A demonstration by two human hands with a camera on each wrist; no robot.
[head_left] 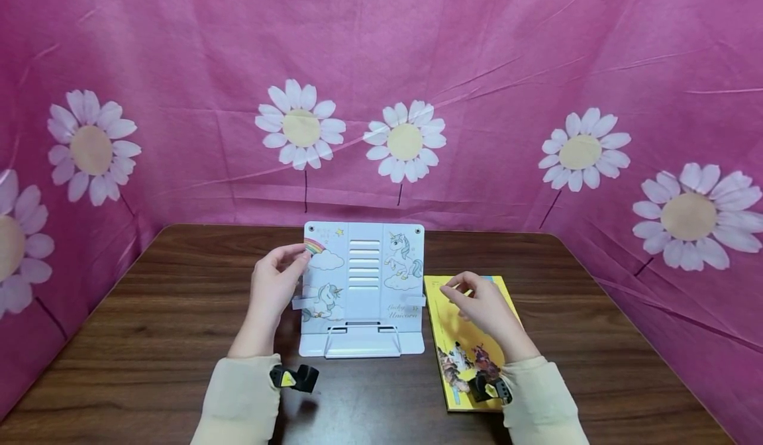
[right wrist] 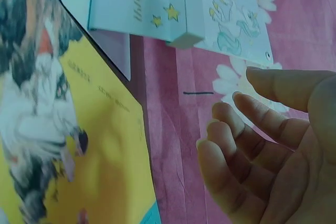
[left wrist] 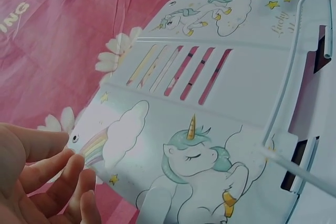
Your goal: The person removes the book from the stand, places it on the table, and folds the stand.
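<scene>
A white metal book stand [head_left: 365, 302] printed with unicorns, a rainbow and clouds is tilted up on the table. At its upper left edge is my left hand [head_left: 275, 283], thumb and fingertips close together and overlapping the rainbow corner in the head view. In the left wrist view, loosely bent fingers [left wrist: 58, 187] show beside that corner of the stand [left wrist: 205, 129]. My right hand [head_left: 485, 306] hovers over a yellow book [head_left: 444, 339] with printed figures, lying right of the stand. Its fingers [right wrist: 226, 135] are loosely bent, with nothing between them and the thumb.
The brown wooden table [head_left: 149, 339] extends on both sides. A pink cloth [head_left: 477, 48] with large white daisies hangs behind and around it. Small side tabs stick out from the stand, and a wire bracket [head_left: 363, 355] crosses its lower lip.
</scene>
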